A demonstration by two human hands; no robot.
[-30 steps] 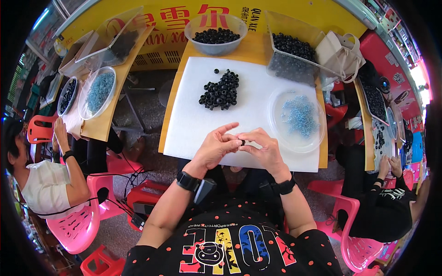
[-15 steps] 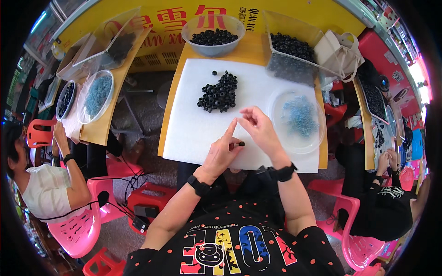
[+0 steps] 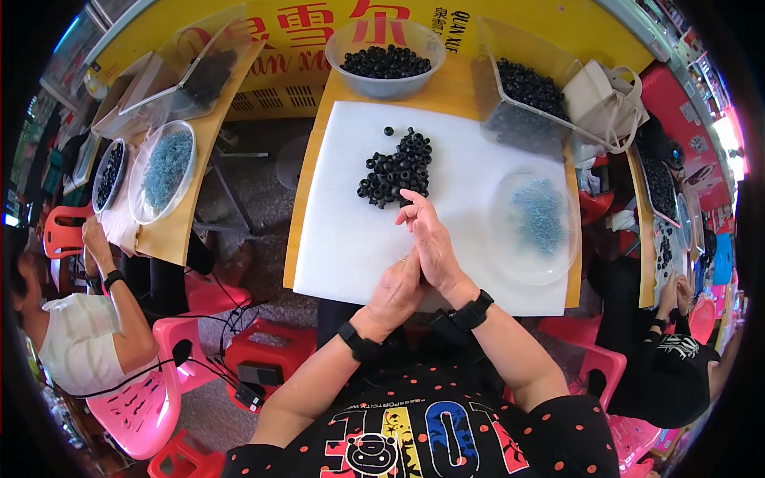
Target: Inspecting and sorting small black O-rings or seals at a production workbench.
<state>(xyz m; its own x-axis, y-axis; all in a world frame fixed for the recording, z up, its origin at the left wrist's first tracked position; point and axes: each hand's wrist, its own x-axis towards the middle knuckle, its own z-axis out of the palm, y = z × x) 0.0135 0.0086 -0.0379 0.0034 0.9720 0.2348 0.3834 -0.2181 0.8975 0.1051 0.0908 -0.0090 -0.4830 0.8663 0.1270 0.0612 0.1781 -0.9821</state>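
On a white foam sheet [image 3: 335, 247] before me lies a heap of black beads [image 3: 394, 171], with one stray bead [image 3: 389, 131] beyond it. My right hand [image 3: 434, 251] is over the sheet, its index finger stretched to the heap's near edge and its other fingers loosely bent; nothing shows in it. Just below and against its palm side is my left hand [image 3: 396, 293], fingers curled closed. Whatever those fingers hold is hidden by the right hand. A clear round tray [image 3: 510, 271] of small pale-blue pieces [image 3: 543, 215] lies to the right of both hands.
Behind the sheet stand a round bowl [image 3: 339, 68] and a clear bin [image 3: 534, 142], both with black beads. A white bag [image 3: 594, 99] leans beside the bin. People sit at side tables left [image 3: 100, 334] and right [image 3: 669, 366]. A red stool [image 3: 267, 350] and cables are at my left.
My hands have come together and the right one has reached toward the heap. The small dark piece seen at my left fingers is now hidden. The view has shifted slightly.
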